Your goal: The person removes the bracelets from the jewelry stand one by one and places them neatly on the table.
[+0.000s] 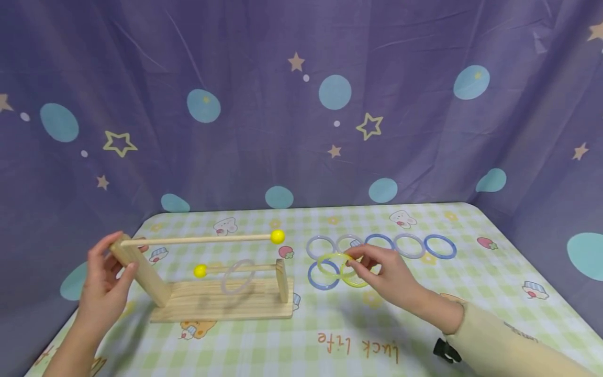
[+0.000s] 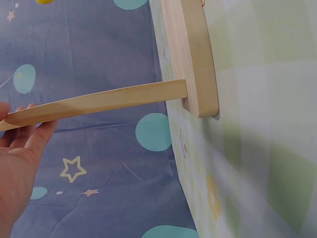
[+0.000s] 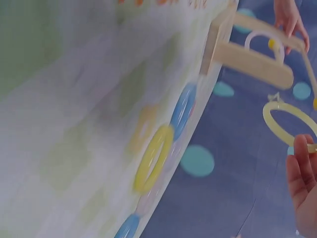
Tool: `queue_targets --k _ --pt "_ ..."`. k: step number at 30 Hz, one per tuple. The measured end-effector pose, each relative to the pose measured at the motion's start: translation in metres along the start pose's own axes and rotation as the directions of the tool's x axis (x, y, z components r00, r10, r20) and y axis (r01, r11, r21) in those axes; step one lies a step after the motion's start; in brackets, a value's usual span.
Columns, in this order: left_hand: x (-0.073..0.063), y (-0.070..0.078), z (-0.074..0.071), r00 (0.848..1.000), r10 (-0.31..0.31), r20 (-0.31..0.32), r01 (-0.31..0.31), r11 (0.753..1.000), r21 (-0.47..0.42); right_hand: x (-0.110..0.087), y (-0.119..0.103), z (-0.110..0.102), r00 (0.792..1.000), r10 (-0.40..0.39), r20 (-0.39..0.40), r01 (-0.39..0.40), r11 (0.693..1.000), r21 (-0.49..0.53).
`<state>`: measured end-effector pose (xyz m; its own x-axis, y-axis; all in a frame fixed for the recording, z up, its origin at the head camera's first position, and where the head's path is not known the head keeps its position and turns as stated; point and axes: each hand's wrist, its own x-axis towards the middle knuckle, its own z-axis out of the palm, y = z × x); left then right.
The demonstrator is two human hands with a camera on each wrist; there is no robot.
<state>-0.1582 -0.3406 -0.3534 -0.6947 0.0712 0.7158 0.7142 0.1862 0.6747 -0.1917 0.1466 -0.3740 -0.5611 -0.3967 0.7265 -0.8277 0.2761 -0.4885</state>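
Note:
A wooden stand [image 1: 226, 310] has a tall post at left and a short post at right, each bearing a rod with a yellow ball end. My left hand [image 1: 104, 288] grips the tall post [image 1: 147, 277] near its top, thumb in front and fingers behind. A pale translucent ring [image 1: 223, 283] hangs on the lower rod [image 1: 267, 268]. My right hand [image 1: 388, 272] pinches a yellow ring [image 1: 319, 265] by its right edge, raised over the rings on the table. In the right wrist view, this yellow ring [image 3: 275, 131] stands out from the fingertips.
Under the held ring lie a second yellow ring [image 1: 356, 285] and a blue ring [image 1: 323, 287]. Behind them runs a row of several pale and blue rings, a blue ring [image 1: 440, 236] at its right end. A dark object [image 1: 446, 351] lies by the right sleeve. A curtain [image 1: 301, 157] hangs behind the table.

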Motion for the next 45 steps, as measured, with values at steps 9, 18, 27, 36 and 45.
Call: queue_targets --k 9,18,27,36,45 --pt "0.0 -0.001 -0.001 1.0 0.007 0.007 -0.008 0.999 0.041 -0.01 0.022 -0.03 1.0 0.019 -0.016 -0.021 0.988 -0.154" --pt "0.0 -0.001 -0.001 1.0 0.008 0.009 -0.009 0.998 0.065 -0.024 0.043 -0.057 0.99 0.135 -0.044 -0.142 0.953 -0.269" --pt "0.0 0.0 -0.001 1.0 0.009 0.001 -0.009 0.995 0.099 -0.036 0.055 -0.072 0.978 0.208 -0.017 -0.203 0.924 -0.324" --pt "0.0 0.002 0.0 1.0 -0.024 -0.016 0.025 0.993 0.112 -0.044 0.064 -0.076 0.956 0.284 0.074 -0.247 0.916 -0.316" --pt "-0.002 0.003 0.002 0.998 -0.053 -0.033 0.056 0.992 0.112 -0.046 0.076 -0.076 0.916 0.36 0.177 -0.299 0.907 -0.297"
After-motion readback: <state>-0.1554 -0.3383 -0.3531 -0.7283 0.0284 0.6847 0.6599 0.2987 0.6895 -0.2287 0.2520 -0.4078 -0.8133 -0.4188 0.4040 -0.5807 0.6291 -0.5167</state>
